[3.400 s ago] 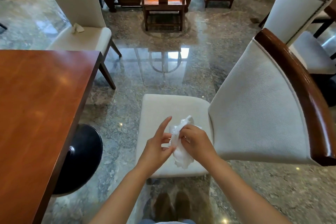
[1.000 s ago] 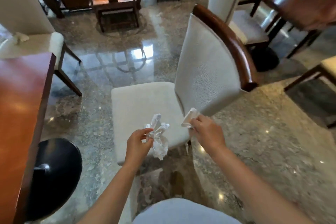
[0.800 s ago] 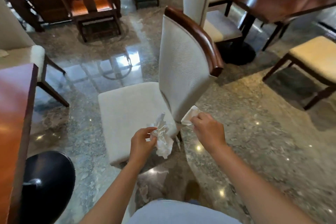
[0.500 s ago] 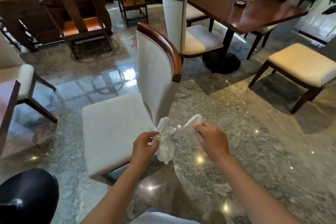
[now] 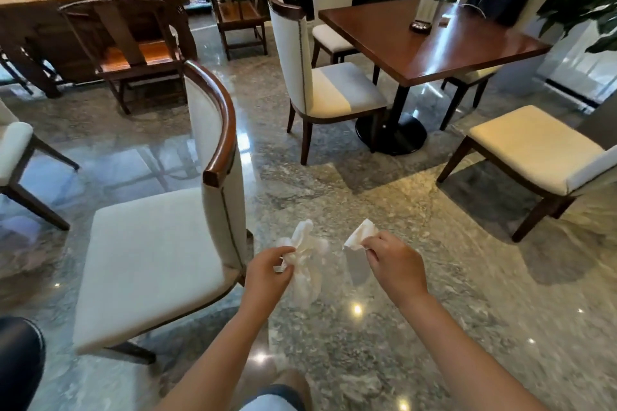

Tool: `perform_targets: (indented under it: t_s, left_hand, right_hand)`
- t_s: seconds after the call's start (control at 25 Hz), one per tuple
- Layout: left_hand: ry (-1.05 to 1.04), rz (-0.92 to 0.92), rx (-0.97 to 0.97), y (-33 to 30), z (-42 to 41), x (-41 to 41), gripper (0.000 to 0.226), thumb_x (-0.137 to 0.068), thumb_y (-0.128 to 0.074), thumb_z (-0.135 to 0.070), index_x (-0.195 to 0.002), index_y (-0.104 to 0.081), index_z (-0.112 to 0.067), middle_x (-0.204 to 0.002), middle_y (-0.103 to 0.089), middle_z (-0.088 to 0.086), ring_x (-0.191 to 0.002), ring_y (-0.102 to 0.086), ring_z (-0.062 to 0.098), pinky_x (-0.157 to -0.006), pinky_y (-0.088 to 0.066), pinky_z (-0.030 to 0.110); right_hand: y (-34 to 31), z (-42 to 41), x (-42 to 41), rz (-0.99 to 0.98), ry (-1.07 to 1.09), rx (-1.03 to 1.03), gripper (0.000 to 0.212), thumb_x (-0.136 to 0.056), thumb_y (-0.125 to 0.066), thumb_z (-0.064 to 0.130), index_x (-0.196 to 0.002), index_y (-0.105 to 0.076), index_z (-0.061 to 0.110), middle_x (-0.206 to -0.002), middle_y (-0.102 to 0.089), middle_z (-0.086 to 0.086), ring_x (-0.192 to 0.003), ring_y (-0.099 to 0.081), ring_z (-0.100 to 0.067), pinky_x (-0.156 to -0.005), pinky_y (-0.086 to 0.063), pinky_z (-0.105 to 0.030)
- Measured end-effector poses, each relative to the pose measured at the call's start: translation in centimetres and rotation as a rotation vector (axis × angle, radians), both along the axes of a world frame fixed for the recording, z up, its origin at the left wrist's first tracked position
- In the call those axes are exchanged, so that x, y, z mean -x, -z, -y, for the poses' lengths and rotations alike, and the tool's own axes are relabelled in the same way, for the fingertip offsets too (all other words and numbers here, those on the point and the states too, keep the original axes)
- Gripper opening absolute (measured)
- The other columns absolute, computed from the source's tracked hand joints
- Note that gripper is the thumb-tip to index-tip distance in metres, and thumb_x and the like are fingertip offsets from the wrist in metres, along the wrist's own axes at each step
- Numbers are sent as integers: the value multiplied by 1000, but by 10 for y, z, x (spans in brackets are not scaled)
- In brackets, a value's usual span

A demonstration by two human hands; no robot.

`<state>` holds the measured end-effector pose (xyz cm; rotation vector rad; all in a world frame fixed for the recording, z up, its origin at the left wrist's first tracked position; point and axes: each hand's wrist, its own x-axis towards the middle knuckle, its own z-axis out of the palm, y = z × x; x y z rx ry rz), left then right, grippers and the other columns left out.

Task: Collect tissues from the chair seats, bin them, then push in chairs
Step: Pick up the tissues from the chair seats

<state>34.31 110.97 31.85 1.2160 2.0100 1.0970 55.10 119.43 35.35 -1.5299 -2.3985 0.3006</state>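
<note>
My left hand (image 5: 267,272) pinches a crumpled white tissue (image 5: 305,264) that hangs down over the floor. My right hand (image 5: 394,264) grips a second, flatter white tissue (image 5: 358,243) by its edge. Both hands hover just right of the nearest white-cushioned chair (image 5: 150,264), whose seat is bare and whose wood-topped backrest (image 5: 217,130) stands between the seat and my hands.
A brown square table (image 5: 427,33) on a black pedestal stands far right with white chairs (image 5: 334,87) around it. A cream chair seat (image 5: 534,143) is at the right. Dark wooden chairs (image 5: 133,53) and a long wooden table lie at the back left. The polished stone floor (image 5: 467,277) lies ahead.
The view has swung right, away from the red-brown table toward the other dining set. The one bundle held in both hands is now two tissues, one per hand, carried off the seat.
</note>
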Motion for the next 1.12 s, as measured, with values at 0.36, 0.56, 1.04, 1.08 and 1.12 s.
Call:
perform_targets:
  t_s: [0.36,0.56,1.04,1.08,1.12]
  left_hand:
    - [-91,60,-35,18,-191,8,26,-80,-66,-6,-102,-68,-20,-95,-62,-4,-84,-58,9,-63,-44,6]
    - [-207,33,-32,-7,-293,53,28,-79,-65,-3,-103,-69,-16,-96,-61,-1,-84,-59,14,-74,-48,22]
    - [-587,47,-8,4,-483,136,27,-81,-61,-4,-103,-68,-19,-96,-60,-6,-89,-59,9,-68,-45,6]
    - [-629,52,-8,2,-501,143,26,-82,-61,-5,-103,-68,-19,-96,-60,-6,-89,-59,9,-66,-45,5]
    - [-675,53,-20,-1,-515,150,26,-82,-61,-5,-102,-68,-20,-97,-61,-6,-88,-59,9,-66,-45,4]
  right_hand:
    - [2,-190,15,-9,-103,-50,8,-80,-68,9,-86,-71,14,-79,-67,-4,-66,-63,-23,-45,-37,-26]
    - [-23,-309,63,-14,-211,-78,2,-79,-70,12,-78,-70,13,-74,-65,-3,-69,-62,-22,-46,-32,-22]
    - [11,-574,212,-25,-611,45,14,-87,-61,26,-83,-66,14,-85,-63,0,-77,-59,-21,-57,-47,-34]
    - [7,-598,228,-17,-661,45,15,-88,-59,27,-85,-66,15,-87,-64,0,-78,-59,-21,-58,-47,-34]
    - [4,-617,244,-9,-716,40,16,-89,-57,28,-86,-66,15,-88,-64,0,-79,-59,-21,-58,-47,-34]
